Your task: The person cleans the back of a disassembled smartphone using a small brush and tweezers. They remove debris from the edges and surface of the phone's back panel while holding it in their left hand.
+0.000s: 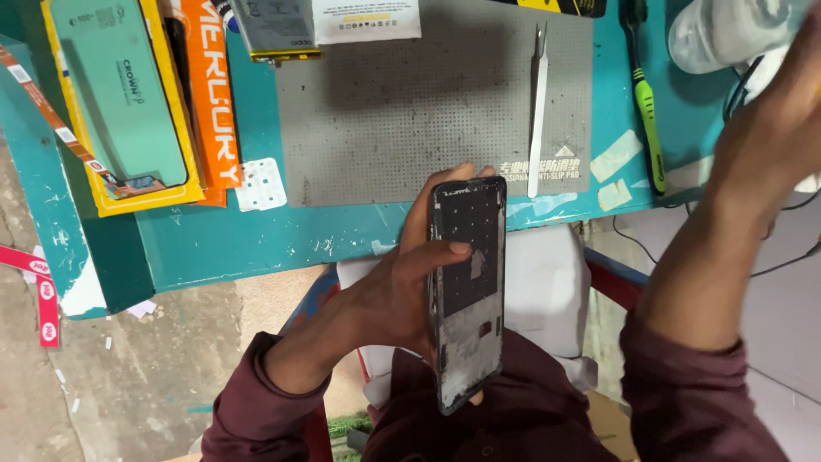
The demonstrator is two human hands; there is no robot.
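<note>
Black phone frame [467,291] in left hand [389,299]

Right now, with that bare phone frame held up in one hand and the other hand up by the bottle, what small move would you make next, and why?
Probably bring the right hand back down with the clear bottle. The left hand holds the phone frame alone over the lap, its open inner side facing up, while the tweezers lie unused on the grey mat. Whether the right hand grips the bottle is unclear.

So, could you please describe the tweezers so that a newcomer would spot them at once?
Start at the grey anti-slip mat on the teal workbench. Along its right side lie the tweezers, upright in the picture. They are slim, pale metal, unlike the green-handled tool further right.
</note>
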